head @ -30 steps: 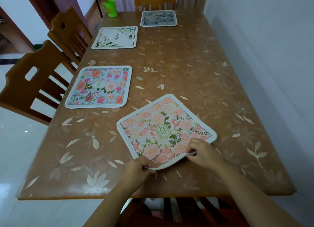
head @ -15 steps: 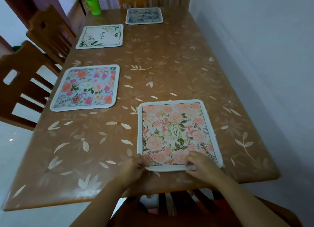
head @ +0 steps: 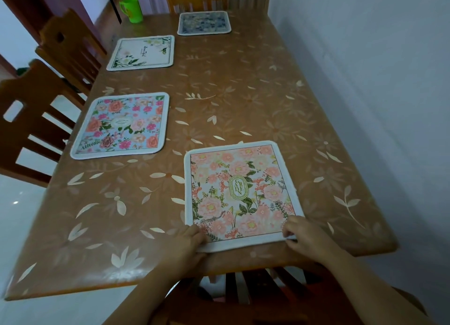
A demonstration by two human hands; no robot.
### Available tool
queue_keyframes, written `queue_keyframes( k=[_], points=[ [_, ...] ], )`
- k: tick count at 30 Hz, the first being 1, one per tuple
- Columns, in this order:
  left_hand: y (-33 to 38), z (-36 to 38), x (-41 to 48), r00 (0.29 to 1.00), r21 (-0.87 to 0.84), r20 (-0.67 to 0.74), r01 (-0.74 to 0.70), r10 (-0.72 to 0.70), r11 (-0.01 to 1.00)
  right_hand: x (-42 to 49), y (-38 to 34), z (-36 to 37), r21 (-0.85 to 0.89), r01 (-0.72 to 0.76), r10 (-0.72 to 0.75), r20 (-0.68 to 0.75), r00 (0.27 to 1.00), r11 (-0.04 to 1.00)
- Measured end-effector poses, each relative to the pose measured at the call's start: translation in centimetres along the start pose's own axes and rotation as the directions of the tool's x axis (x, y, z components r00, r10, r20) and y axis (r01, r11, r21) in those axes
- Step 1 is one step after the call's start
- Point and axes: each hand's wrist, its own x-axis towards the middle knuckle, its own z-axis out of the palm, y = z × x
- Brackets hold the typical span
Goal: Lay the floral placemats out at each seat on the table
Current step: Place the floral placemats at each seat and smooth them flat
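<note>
Pink floral placemat (head: 239, 193), white border, "GARDEN" oval in the middle, lies flat at my seat, near edge close to the table edge. Blue floral mat (head: 121, 126) flat at the left seat. White leafy mat (head: 141, 53) flat further along the left. Dark blue mat (head: 204, 22) flat at the far end.

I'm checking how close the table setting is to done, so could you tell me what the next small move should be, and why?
Probably let go: the pink placemat lies flat and square to the table edge, with the left hand and right hand pinching its near corners. The three other placemats are already laid.
</note>
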Motion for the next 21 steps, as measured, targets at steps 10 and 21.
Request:
queue_keyframes(
  k=[10,21],
  points=[
    [0.2,0.6,-0.1,1.0,-0.026,0.004,-0.019,0.019,0.999,0.0,-0.6,0.2,-0.001,-0.043,0.043,-0.008,0.999,0.999],
    [-0.6,0.0,-1.2,0.985,-0.075,-0.085,0.142,-0.149,0.987,2.2,-2.7,0.6,0.0,0.032,-0.032,-0.022,0.999,0.999]
  ],
)
